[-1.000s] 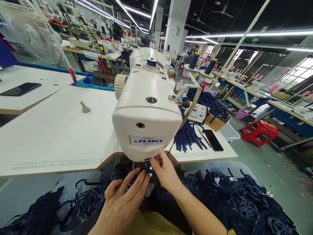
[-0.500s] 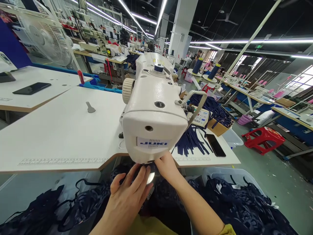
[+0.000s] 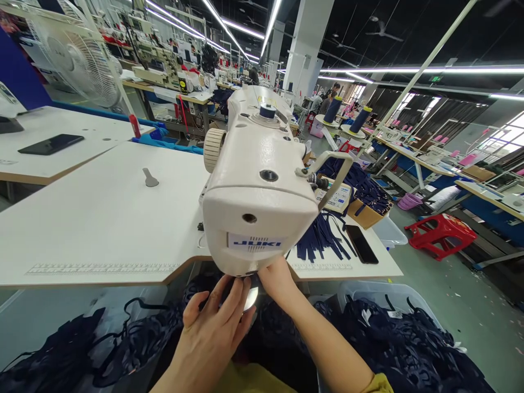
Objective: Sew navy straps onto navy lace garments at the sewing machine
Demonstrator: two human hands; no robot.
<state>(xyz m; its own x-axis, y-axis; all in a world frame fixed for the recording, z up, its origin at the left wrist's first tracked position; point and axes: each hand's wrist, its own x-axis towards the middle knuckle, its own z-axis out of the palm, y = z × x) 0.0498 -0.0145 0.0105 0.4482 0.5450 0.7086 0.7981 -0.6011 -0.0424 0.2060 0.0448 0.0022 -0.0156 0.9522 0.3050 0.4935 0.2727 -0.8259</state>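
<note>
Just below the sewing machine [image 3: 257, 185], the left hand [image 3: 216, 322] lies flat, grip released, on navy fabric [image 3: 200, 286]. The right hand [image 3: 278, 281] reaches under the machine, its grip hidden, so I cannot tell. The white worktop [image 3: 102, 218] spreads to the machine's left, with floor [image 3: 450, 295] and a red stool [image 3: 440, 229] to its right.

Both hands out front, close together at mid-view; left hand [image 3: 213, 327] flat, back up, fingers [image 3: 235, 292] stretched long and slightly fanned, thumb [image 3: 191, 303] splayed to the left, nothing gripped; right hand [image 3: 279, 279] just beside it and a touch further forward, back up, its fingers tucked out of sight, so its grip cannot be told; right forearm [image 3: 327, 344] bare, slanting in from the lower right; left forearm [image 3: 176, 376] rising from the bottom edge.
</note>
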